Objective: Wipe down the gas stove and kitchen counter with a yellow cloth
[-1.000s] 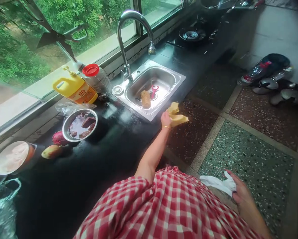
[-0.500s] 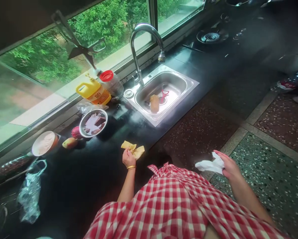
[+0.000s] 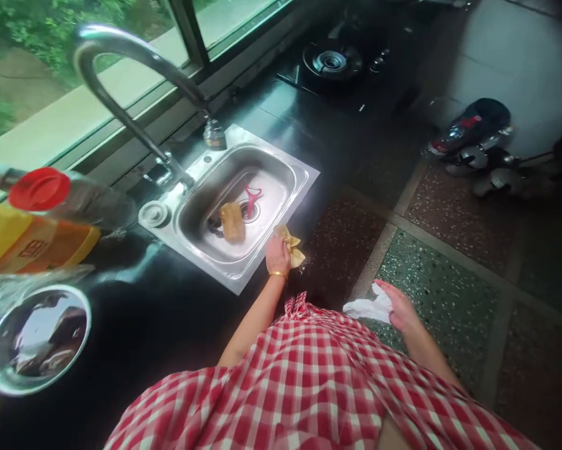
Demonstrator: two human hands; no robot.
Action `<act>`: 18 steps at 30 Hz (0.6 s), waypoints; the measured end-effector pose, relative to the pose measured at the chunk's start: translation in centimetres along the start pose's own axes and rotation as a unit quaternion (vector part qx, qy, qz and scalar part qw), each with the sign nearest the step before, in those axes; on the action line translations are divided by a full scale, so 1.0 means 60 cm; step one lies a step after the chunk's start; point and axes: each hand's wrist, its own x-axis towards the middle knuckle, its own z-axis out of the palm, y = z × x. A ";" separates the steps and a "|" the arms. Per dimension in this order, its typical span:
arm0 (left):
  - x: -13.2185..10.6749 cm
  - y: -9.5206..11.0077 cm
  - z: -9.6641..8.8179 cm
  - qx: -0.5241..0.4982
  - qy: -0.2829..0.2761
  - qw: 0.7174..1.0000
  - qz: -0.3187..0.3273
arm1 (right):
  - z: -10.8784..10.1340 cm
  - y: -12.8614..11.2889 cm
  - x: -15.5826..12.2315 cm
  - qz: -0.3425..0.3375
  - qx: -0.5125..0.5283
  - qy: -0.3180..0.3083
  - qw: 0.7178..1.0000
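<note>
Gripped in my left hand (image 3: pixel 277 255) is a crumpled yellow cloth (image 3: pixel 296 255), just off the front edge of the steel sink (image 3: pixel 205 275). My right hand (image 3: pixel 399 307) is out over the floor and holds a bunched white cloth (image 3: pixel 373 306) between thumb and fingers. A peeled, light-brown chunk of vegetable (image 3: pixel 232 223) lies in the sink basin. Beside it, near the drain, is a pink peeler (image 3: pixel 252 201). The curved chrome faucet (image 3: pixel 135 56) arches above the basin.
On the counter at left stand a metal bowl of liquid with dark pieces (image 3: pixel 86 331), a yellow jug (image 3: pixel 37 244) and a red-lidded clear jar (image 3: pixel 41 187). A gas burner (image 3: pixel 332 61) sits farther back. Dark items, one with a red mark (image 3: pixel 472 128), stand by the white wall.
My view has swung right and closer to the sink. My left hand has carried the yellow cloth from over the counter to the sink's front edge. My right hand still holds the white cloth.
</note>
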 end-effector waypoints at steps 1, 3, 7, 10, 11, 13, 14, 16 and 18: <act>0.028 0.013 0.016 0.002 -0.013 1.000 0.004 | -0.012 -0.003 0.004 0.002 0.003 0.013 1.000; 0.084 0.040 0.050 0.003 -0.033 0.999 0.013 | -0.031 -0.009 0.012 0.012 0.011 0.033 0.999; 0.202 0.099 0.123 -0.002 -0.047 0.999 0.027 | -0.053 -0.034 0.047 0.032 0.045 0.051 0.997; 0.288 0.145 0.182 -0.026 -0.067 0.997 0.035 | -0.066 -0.070 0.094 0.017 0.047 0.051 0.997; 0.314 0.162 0.203 -0.039 -0.076 0.996 0.036 | -0.071 -0.085 0.114 0.009 0.042 0.048 0.998; 0.359 0.204 0.250 -0.079 -0.092 0.992 0.030 | -0.083 -0.120 0.159 -0.007 0.035 0.040 0.999; 0.378 0.228 0.275 -0.110 -0.098 0.989 0.016 | -0.088 -0.140 0.183 -0.012 0.035 0.037 0.999; 0.409 0.280 0.325 -0.205 -0.103 0.972 -0.046 | -0.096 -0.186 0.235 -0.022 0.039 0.030 0.999; 0.431 0.328 0.362 -0.335 -0.093 0.926 -0.150 | -0.095 -0.238 0.286 -0.031 0.046 0.015 0.998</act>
